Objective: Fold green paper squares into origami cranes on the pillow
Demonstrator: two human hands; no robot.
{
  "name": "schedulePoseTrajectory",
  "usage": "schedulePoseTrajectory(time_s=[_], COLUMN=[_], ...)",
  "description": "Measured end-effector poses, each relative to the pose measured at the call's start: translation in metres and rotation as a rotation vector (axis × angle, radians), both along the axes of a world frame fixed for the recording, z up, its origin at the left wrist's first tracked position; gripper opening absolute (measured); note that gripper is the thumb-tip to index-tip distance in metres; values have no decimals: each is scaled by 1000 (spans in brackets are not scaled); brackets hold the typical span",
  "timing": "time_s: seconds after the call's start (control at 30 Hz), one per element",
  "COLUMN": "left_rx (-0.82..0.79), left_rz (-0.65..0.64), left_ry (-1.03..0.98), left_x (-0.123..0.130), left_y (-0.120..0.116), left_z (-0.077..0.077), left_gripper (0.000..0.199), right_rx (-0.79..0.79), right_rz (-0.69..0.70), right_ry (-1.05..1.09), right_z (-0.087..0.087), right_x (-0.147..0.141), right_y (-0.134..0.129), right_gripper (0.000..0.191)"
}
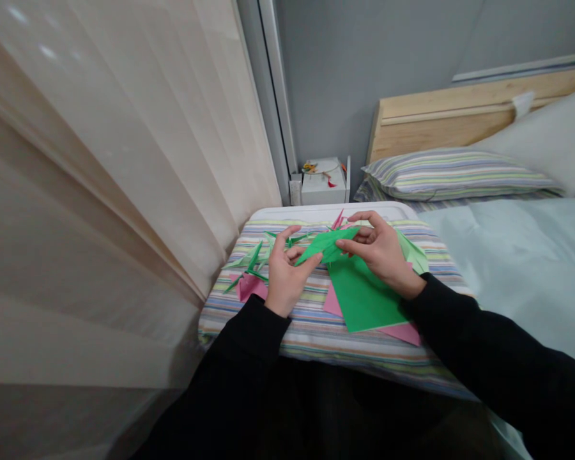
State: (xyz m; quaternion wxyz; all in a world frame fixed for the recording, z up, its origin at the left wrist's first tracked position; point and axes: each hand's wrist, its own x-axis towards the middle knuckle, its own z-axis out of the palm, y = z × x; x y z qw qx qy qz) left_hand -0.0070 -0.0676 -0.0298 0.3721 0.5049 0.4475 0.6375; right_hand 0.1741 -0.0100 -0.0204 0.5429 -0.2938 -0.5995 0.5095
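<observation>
Left hand (290, 271): pinching folded green paper (326, 245), left end.
Right hand (378, 249): pinching its right end.
Folded paper: between both, apparently above worktop (306, 332).

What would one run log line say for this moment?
left hand: pinching folded green paper | right hand: pinching its other end | on striped cloth: flat green paper sheet over pink paper

A bedroom, shown by the pillows (460, 174) and headboard (431, 128).

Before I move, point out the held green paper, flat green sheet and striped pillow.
Held green paper (328, 243): head view, its middle.
Flat green sheet (370, 300): head view, its middle.
Striped pillow (464, 174): head view, its middle.
</observation>
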Motion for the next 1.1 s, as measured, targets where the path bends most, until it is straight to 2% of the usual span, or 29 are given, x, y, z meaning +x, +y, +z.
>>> schedulePoseTrajectory(time_s=[0.07, 0.13, 0.2, 0.3, 0.37, 0.5, 0.63, 0.87, 1.1], left_rx=[-68, -121, -145, -170, -183, -175, -154, -132, -204], left_rz=[-147, -290, -348, -325, -308, -314, -323, -307, -375], left_ry=[0, -24, -65, -58, -37, -75, -17, 49, 15], left_x=[1, 1, 1, 1, 1, 1, 1, 1, 0], left_y=[-1, -3, -3, -2, -1, -1, -3, -4, -5], left_z=[0, 1, 1, -1, -2, -2, 1, 2, 1], left_gripper=[70, 72, 63, 42, 38, 38, 34, 32, 37], right_rx=[-41, -55, -54, -41, -32, -7, -48, -99, -129], right_rz=[0, 21, 59, 117, 143, 216, 274, 298, 318], right_ry=[60, 78, 59, -14, -63, -151, -172, -156, -156], right_z=[1, 2, 1, -1, -2, -4, -3, -5, -5], right_x=[0, -1, -1, 0, 1, 3, 4, 4, 3], right_y=[2, 3, 3, 3, 4, 5, 5, 4, 4], right_gripper=[58, 54, 47, 37, 33, 32, 34, 34, 31])
